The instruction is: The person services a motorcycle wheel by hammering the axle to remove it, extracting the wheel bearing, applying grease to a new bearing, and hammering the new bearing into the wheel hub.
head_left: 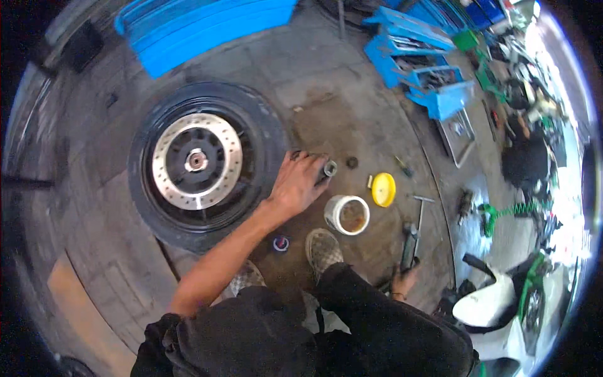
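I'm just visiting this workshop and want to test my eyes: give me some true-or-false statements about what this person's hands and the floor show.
1. The left hand rests on a small dark cylindrical part. True.
2. The wheel stands upright. False: it lies flat, brake disc facing up.
3. The yellow lid covers the white tub. False: it lies beside the open tub.
4. The right hand is at a dark tool. True.

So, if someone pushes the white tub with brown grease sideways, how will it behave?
The white tub stands open, upright and squat on the concrete floor, so it would probably slide, not tip. Its yellow lid lies apart, so a tilt could spill grease. It seems light.
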Demonstrator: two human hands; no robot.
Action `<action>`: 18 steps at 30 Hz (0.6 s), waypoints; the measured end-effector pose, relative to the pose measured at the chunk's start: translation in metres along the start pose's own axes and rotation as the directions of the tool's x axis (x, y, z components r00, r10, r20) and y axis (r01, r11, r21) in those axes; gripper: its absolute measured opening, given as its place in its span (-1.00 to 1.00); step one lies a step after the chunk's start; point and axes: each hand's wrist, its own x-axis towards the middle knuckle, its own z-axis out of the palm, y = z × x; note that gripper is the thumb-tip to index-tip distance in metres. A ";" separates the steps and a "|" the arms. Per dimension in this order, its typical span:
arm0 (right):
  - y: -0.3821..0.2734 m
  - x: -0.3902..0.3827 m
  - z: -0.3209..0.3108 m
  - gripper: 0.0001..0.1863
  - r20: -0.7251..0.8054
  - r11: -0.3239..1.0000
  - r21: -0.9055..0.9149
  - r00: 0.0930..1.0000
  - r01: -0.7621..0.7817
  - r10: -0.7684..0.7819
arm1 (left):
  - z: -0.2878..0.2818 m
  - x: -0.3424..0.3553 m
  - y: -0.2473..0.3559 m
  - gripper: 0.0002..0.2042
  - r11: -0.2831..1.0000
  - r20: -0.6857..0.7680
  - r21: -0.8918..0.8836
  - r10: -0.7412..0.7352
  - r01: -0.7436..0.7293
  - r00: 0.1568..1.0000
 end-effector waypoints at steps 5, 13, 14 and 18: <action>-0.017 -0.005 -0.003 -0.15 0.236 0.935 -0.153 0.907 -0.320 0.349 | 0.069 0.027 -0.004 -0.57 0.967 0.327 0.228 0.035 -0.114 0.945; -0.170 0.076 -0.014 -0.45 0.114 0.880 0.369 0.925 0.300 -0.363 | -0.019 -0.025 -0.006 -0.58 0.990 -0.072 0.135 -0.016 0.026 0.997; -0.202 0.086 -0.015 -0.49 0.099 0.840 0.370 0.882 0.397 -0.460 | -0.045 -0.033 -0.013 -0.59 0.989 -0.146 0.124 -0.058 0.076 0.988; -0.343 0.104 0.030 -0.54 0.194 0.549 0.588 0.555 0.594 -0.809 | -0.146 -0.107 -0.127 -0.57 0.792 -0.628 0.157 -0.381 0.590 0.679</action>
